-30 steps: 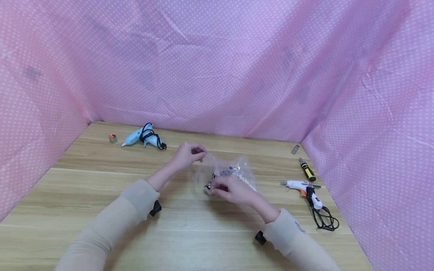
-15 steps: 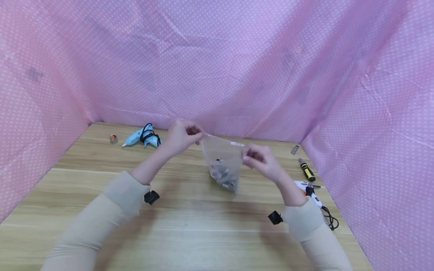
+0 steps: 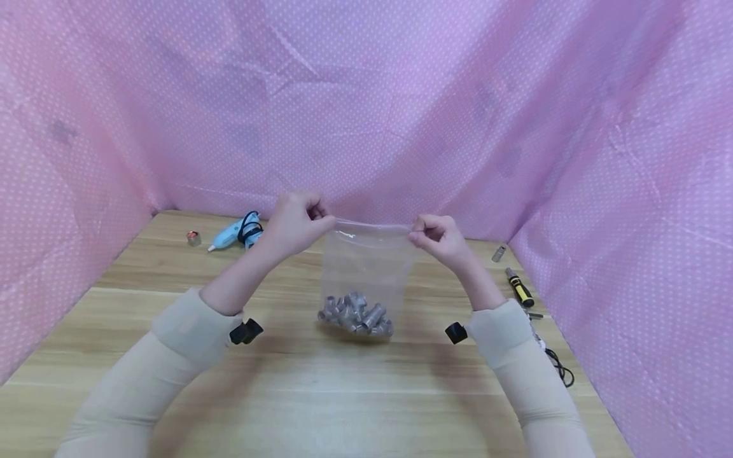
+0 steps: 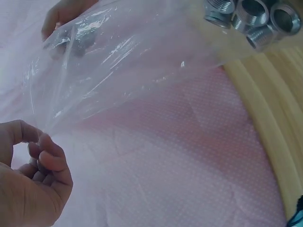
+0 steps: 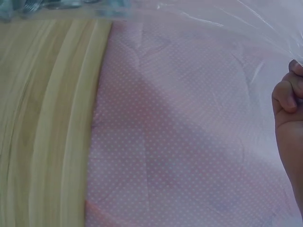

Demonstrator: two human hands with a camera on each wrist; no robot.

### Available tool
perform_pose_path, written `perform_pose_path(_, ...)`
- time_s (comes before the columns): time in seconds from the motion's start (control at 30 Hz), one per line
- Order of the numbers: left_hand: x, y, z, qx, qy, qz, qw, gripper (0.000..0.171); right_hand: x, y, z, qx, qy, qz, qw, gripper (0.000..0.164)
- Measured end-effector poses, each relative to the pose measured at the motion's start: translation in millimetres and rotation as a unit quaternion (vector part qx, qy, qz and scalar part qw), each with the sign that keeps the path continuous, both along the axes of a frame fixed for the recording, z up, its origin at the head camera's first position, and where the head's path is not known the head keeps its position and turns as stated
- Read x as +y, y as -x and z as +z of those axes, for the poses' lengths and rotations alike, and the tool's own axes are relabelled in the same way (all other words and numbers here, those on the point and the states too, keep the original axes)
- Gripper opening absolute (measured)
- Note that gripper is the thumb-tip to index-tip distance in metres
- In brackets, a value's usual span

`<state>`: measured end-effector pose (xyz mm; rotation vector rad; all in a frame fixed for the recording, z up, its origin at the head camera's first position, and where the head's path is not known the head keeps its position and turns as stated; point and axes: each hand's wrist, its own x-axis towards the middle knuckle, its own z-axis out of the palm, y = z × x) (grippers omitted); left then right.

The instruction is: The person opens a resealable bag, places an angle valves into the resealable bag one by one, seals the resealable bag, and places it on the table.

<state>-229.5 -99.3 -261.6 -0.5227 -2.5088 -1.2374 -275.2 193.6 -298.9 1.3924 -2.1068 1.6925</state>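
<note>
A clear plastic zip bag (image 3: 366, 264) hangs upright between both hands in the head view. My left hand (image 3: 300, 222) pinches its top left corner between thumb and forefinger. At the top right corner, my right hand (image 3: 439, 238) pinches the bag the same way. Several threaded metal pipe fittings (image 3: 356, 313) lie heaped at the bottom of the bag, low over the wooden table. The left wrist view shows the fittings (image 4: 253, 16) close up, with round open ends, and the left hand (image 4: 35, 175) at the film's corner.
On the wooden table (image 3: 321, 401), a blue glue gun (image 3: 235, 232) and a small metal fitting (image 3: 193, 238) sit at the back left. Along the right edge are another metal piece (image 3: 499, 253), a yellow-black screwdriver (image 3: 520, 287) and a black cord (image 3: 560, 367). Pink dotted cloth (image 3: 366, 108) surrounds the table.
The right hand has moved from the bag's front to its top right corner and pinches it. Both hands have raised the bag and spread its top; the fittings have gathered at the bottom.
</note>
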Motion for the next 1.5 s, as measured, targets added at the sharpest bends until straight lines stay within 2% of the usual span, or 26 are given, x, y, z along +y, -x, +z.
perform_pose_path(0.17,-6,4.0,-12.4,-0.044,0.004,-0.002,0.999,0.014,-4,-2.9,2.2,-0.01,-0.041,-0.028,0.999,0.035)
perform_pose_path(0.33,-11,10.9,-19.9,-0.04,-0.014,-0.036,0.9984,0.009,-6,-12.3,11.3,0.0,-0.064,-0.075,0.995,0.028)
perform_pose_path(0.47,-16,13.9,-27.4,-0.06,-0.02,-0.072,0.9954,0.017,-3,-8.2,4.0,-0.006,-0.067,-0.1,0.993,0.023)
perform_pose_path(0.57,-21,13.9,-36.2,-0.089,-0.034,-0.085,0.9918,0.029,0,-1.4,-5.8,-0.01,-0.063,-0.114,0.991,0.02)
perform_pose_path(0.63,-23,13.2,-42.8,-0.102,-0.05,-0.091,0.9894,0.031,2,2.4,-12.2,-0.007,-0.057,-0.115,0.992,0.019)
perform_pose_path(0.77,-23,11.5,-53.7,-0.088,-0.079,-0.087,0.9892,0.026,6,3.5,-18.4,-0.002,-0.033,-0.112,0.993,0.017)
perform_pose_path(0.9,-18,9.5,-58.5,-0.055,-0.101,-0.059,0.9916,0.024,11,1.3,-19.1,0.003,-0.018,-0.122,0.992,0.019)
perform_pose_path(1.0,-14,9.5,-60.5,-0.034,-0.11,-0.043,0.9924,0.024,15,-1.2,-18.6,0.011,-0.021,-0.139,0.99,0.027)
perform_pose_path(1.07,-12,9.9,-61.4,-0.021,-0.113,-0.035,0.9928,0.023,17,-4.7,-16.2,0.037,-0.035,-0.159,0.986,0.035)
perform_pose_path(1.13,-9,10.0,-61.8,-0.012,-0.113,-0.032,0.9931,0.022,17,-8.9,-11.8,0.082,-0.051,-0.184,0.978,0.044)
perform_pose_path(1.27,-4,9.2,-62.4,-0.012,-0.11,-0.037,0.9932,0.018,2,-24.7,6.1,0.189,-0.072,-0.23,0.952,0.051)
perform_pose_path(1.4,3,7.7,-62.5,-0.005,-0.105,-0.048,0.9933,0.014,-31,-44.8,22.1,0.246,-0.099,-0.216,0.94,0.046)
perform_pose_path(1.5,7,7.1,-62.4,0.015,-0.108,-0.054,0.9926,0.012,-57,-52.8,24.5,0.261,-0.152,-0.2,0.932,0.045)
